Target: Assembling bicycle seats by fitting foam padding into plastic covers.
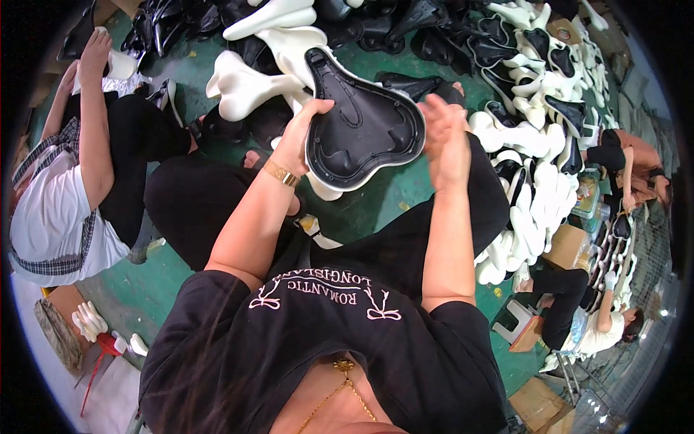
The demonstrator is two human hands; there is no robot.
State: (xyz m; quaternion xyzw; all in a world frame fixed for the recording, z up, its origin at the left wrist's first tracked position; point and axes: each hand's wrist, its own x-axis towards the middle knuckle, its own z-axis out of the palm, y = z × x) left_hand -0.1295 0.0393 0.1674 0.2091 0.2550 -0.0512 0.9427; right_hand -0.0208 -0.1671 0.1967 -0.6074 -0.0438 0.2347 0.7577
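A bicycle saddle [367,124] is tilted in front of me with its underside up, a black ribbed shell edged by a thin white rim. My left hand [298,137] grips its left side, thumb over the edge, the other fingers hidden behind. Beside the saddle's right edge is my right hand [448,141], its fingers loosely apart and blurred. I cannot tell whether they touch the rim. White foam saddle pads [246,85] lie just beyond my left hand.
A large heap of white pads and black shells [524,166] rises at my right. More black shells [379,32] lie at the far side. Close on my left sits a co-worker [61,181]; others [596,322] work at the right. A cardboard box [567,246] stands beside the heap.
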